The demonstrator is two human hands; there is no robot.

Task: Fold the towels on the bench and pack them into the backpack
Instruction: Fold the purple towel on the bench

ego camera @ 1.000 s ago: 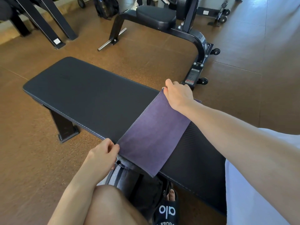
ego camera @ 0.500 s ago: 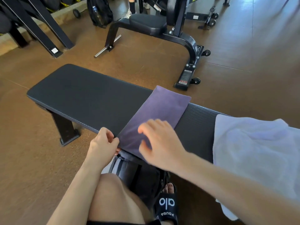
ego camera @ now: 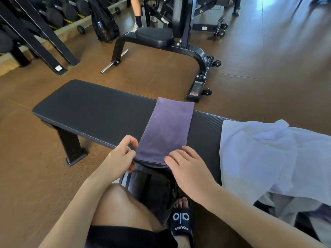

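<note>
Where the near end of the folded purple terry towel (ego camera: pixel 165 129) hangs just over the front edge of the long black padded bench (ego camera: pixel 93 111), both hands meet it: the left hand (ego camera: pixel 119 161) pinches the towel's near left corner, thumb and curled fingers closed on the cloth, while the right hand (ego camera: pixel 186 167) lies at the near right corner with its fingers spread and fairly straight, the fingertips (ego camera: pixel 176 154) touching the fabric; whether the thumb is tucked under the edge cannot be told. From that grip the towel runs away across the bench as a narrow strip, lying flat, its far end reaching the bench's back edge. Directly below the hands and the towel's hanging edge, a dark grey backpack with pale stripes (ego camera: pixel 152 187) stands on the floor against the bench, between the person's bare knee (ego camera: pixel 116 204) and a foot in a black slide sandal with white lettering (ego camera: pixel 180 221). To the right on the same bench, apart from the purple towel, a rumpled white towel (ego camera: pixel 265 158) lies spread and drapes over the near edge. Beyond the bench, on the brown gym floor (ego camera: pixel 268 77), stands a black adjustable weight bench with small wheels (ego camera: pixel 161 40), and at the far left a rack of dark dumbbells (ego camera: pixel 53 13)
</note>
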